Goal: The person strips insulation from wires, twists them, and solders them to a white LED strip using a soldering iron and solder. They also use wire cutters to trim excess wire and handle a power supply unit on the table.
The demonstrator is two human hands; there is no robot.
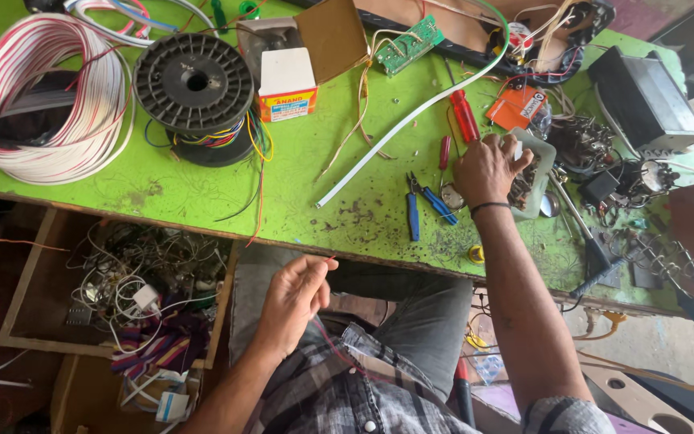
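Wire (327, 263), thin and red, was pinched between thumb and finger of my left hand (295, 299) over my lap, keeping it clear of the green bench (315, 185), while my right hand (487, 169), fingers curled, dug in the clear plastic parts tray (541, 173); whether it gripped anything I could not tell.

A small white carton (287, 83) with an orange-and-blue label band stands at the back of the green desk (315, 193) (brown flap open). Further right lies a flat orange packet (516, 107).
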